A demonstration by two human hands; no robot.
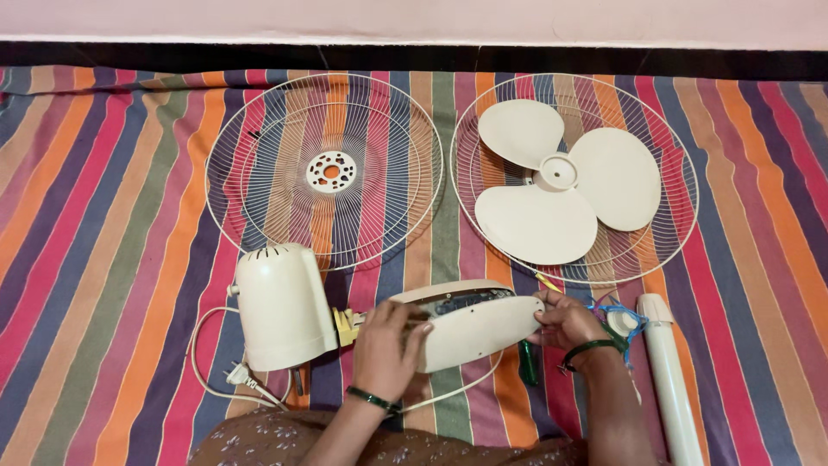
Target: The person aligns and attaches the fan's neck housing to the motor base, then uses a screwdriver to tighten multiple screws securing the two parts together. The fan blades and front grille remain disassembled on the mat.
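Striped cloth (103, 216) under pink wall (414, 17), both hands (388, 345) grasping cream fan base (474, 324)

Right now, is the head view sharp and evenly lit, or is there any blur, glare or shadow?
Head view: light soft and even, no glare; fan blade, both hands, left and right, on the cream base are sharp; only faint shadows beneath the motor housing.

White pole (672, 388) cut off by bottom edge, green screwdriver (527, 362) mostly hidden behind cream fan base (470, 324), base's left end covered by left hand (385, 349), both forearms cropped at frame bottom, power cord (216, 367) partly concealed under motor housing (283, 306).
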